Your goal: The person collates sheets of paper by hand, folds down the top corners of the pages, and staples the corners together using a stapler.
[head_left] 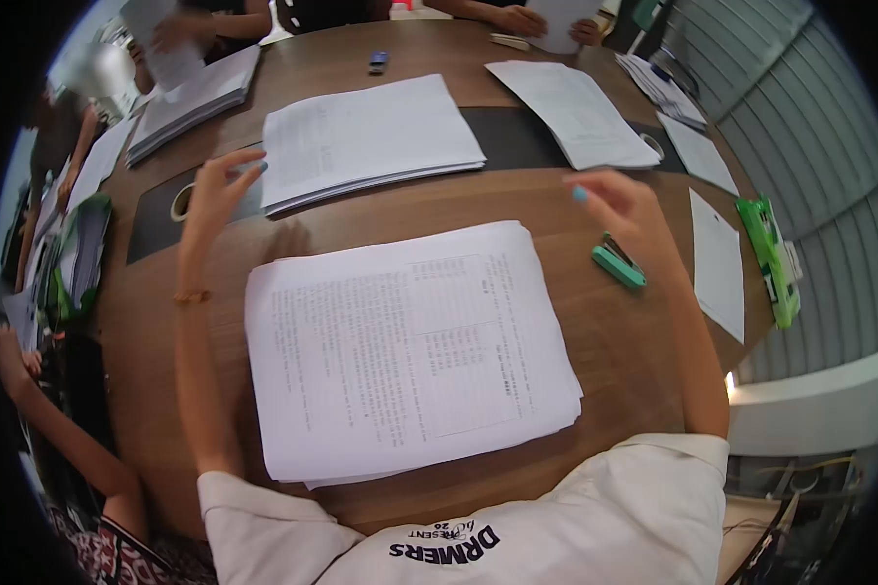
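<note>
Both of my hands are raised over the table and hold nothing. My left hand (222, 190) is beside the left edge of the far paper stack (371, 132), its thumb and forefinger apart; I cannot tell whether they touch the sheets. To the right, my right hand (619, 205) hovers above a green stapler (618, 265), slightly blurred, with its fingers loosely bent and apart. A fingertip on each hand shows blue. Directly before me lies a thick stack of printed sheets (410, 351), its edges slightly uneven.
Another paper pile (576, 112) lies at the back right, near a tape roll (651, 146). A second tape roll (181, 202) is left. A single sheet (717, 263) and a green packet (771, 261) line the right edge. Other people handle papers across the table and left.
</note>
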### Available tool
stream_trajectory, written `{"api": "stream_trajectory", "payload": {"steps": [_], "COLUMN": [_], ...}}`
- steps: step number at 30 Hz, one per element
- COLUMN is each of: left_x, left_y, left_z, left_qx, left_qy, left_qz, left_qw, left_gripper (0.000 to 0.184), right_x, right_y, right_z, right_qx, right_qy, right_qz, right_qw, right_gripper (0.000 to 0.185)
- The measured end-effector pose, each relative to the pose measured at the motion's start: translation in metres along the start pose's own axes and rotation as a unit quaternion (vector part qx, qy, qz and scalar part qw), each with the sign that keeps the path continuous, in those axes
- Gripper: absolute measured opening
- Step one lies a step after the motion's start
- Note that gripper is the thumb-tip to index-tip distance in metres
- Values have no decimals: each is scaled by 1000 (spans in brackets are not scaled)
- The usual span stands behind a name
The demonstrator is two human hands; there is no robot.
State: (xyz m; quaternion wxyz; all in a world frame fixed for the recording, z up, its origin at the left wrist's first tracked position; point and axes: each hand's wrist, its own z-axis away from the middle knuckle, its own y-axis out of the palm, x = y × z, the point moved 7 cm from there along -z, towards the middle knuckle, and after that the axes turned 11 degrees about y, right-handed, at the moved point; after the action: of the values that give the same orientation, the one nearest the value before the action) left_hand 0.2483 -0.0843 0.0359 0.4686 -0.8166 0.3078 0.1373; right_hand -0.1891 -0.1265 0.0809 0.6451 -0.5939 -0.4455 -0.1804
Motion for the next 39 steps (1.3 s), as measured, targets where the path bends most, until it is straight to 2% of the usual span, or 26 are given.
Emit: {"api": "stream_trajectory", "payload": {"steps": [1,2,4,7,9,12,16,19,27,39], "left_x": [-46,-91,-165,-220,-223,-220,-215,-211,-211,-210], "left_y": [-3,12,58,113,132,151,157,159,158,160], "left_z": [-11,-17,-10,9,12,20,24,26,24,23], "left_qx": [14,37,84,130,145,167,186,189,204,207], "left_qy": [30,44,82,179,167,154,126,113,90,89], "left_qz": [-34,-20,19,27,50,68,68,64,71,78], "left_qw": [999,998,993,975,974,971,972,973,972,971], "left_gripper": [21,23,28,38,42,48,56,57,59,60], "right_x": [-14,-21,-21,-20,-27,-40,-45,-45,-47,-45], "right_y": [-5,-3,5,23,33,43,55,61,64,66], "right_z": [21,40,66,83,85,85,82,80,76,75], "right_qx": [-4,-7,-39,-51,-52,-28,20,38,9,10], "right_qy": [59,70,45,18,7,45,73,62,30,41], "right_qz": [-8,-9,-18,20,7,-80,-122,-126,-154,-151], "right_qw": [998,997,998,998,999,995,990,989,988,988], "right_gripper": [19,19,20,22,26,33,33,35,36,38]}}
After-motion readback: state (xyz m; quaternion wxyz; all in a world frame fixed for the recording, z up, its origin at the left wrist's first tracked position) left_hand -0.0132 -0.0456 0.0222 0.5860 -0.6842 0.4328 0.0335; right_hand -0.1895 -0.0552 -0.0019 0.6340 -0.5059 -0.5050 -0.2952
